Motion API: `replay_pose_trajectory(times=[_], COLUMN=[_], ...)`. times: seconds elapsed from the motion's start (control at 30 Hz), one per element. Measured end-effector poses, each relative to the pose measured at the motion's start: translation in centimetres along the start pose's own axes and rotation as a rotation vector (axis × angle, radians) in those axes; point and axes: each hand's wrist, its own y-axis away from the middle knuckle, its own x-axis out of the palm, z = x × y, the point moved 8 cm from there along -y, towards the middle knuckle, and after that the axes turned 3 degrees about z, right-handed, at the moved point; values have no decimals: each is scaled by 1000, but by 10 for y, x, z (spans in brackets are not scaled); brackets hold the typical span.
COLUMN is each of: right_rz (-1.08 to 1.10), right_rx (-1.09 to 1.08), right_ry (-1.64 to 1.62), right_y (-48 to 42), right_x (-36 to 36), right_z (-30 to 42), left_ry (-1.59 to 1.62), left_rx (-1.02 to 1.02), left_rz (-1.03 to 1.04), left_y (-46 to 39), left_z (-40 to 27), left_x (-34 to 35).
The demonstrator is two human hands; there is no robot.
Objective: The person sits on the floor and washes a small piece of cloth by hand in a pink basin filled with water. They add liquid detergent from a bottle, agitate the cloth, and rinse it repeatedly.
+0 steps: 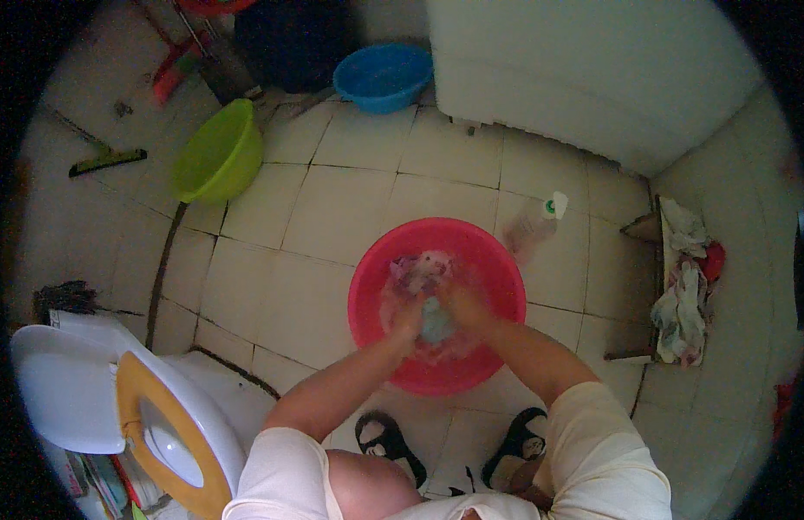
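Observation:
A red plastic basin (369, 260) stands on the tiled floor in front of me, with wet cloth (420, 272) and what looks like sudsy water inside. Both my hands are down in it, blurred. My left hand (408, 317) is at the left side of a pale blue-green piece of cloth (434, 320); my right hand (465, 305) is at its right side. The fingers are too blurred to show whether either hand grips the cloth.
Right of the basin is a clear bottle with a white and green top (552, 207). Beyond stand a blue basin (383, 78) and a tilted green basin (223, 159). A toilet (200, 416) is at the left, a small rack with cloths (684, 312) at the right.

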Motion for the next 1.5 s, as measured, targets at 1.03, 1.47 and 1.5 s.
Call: replay_pose_trajectory(times=[1.03, 1.47, 1.5], right_rz=[-533, 99, 146], right_rx=[-7, 287, 312], right_ry=[-433, -869, -919], right_y=[33, 3, 0], right_x=[-58, -26, -20], right_z=[83, 36, 16], left_ry=[688, 290, 227], left_rx=[180, 286, 281], left_rz=[388, 8, 29], left_y=[90, 55, 50], left_z=[-104, -58, -55], left_x=[53, 25, 24])
